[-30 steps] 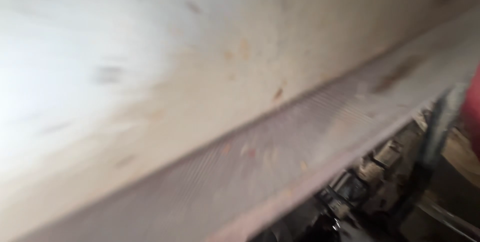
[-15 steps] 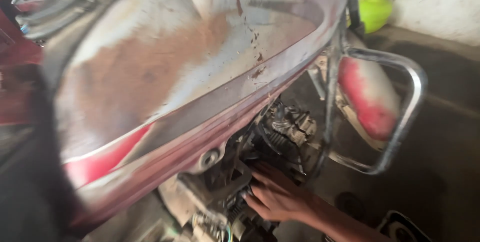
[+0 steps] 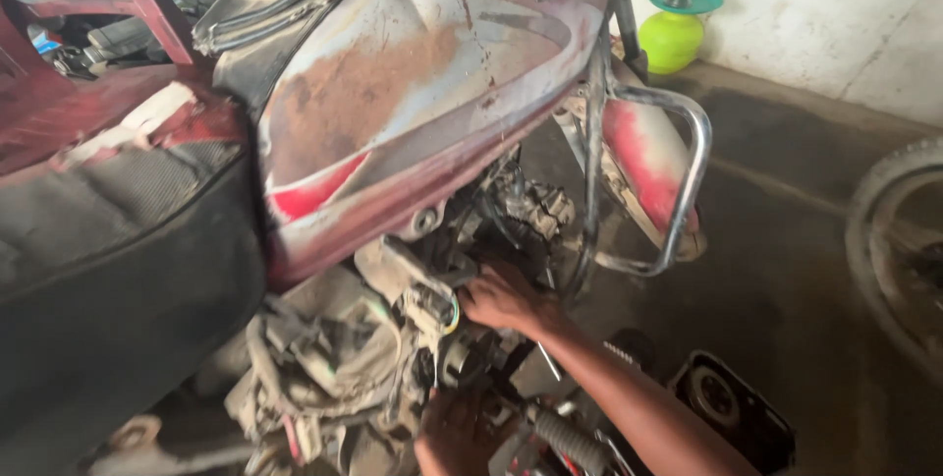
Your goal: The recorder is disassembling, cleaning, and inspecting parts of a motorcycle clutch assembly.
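The right hand (image 3: 503, 299) reaches in from the lower right, its forearm stretched across the frame, and rests with fingers curled against the grimy engine (image 3: 471, 280) of a motorcycle, just under the fuel tank (image 3: 422, 93); whether it pinches any part there cannot be told. The left hand (image 3: 447, 437) sits lower, at the bottom edge of the view, fingers bent up into the dusty underside of the same engine, its grip also hidden. The engine lies between and just above the two hands, a knot of grey, dirt-caked metal, hoses and thin coloured wires. The tank above is rounded, faded red and silver, scratched and patched with rust. A black, worn seat (image 3: 108, 270) lies to the left. A bent chrome crash guard (image 3: 678, 181) curves around a red panel on the right. A green round container (image 3: 671, 36) stands by the pale wall, and a tyre (image 3: 899, 240) shows at the right edge on the dark concrete floor (image 3: 786, 270).
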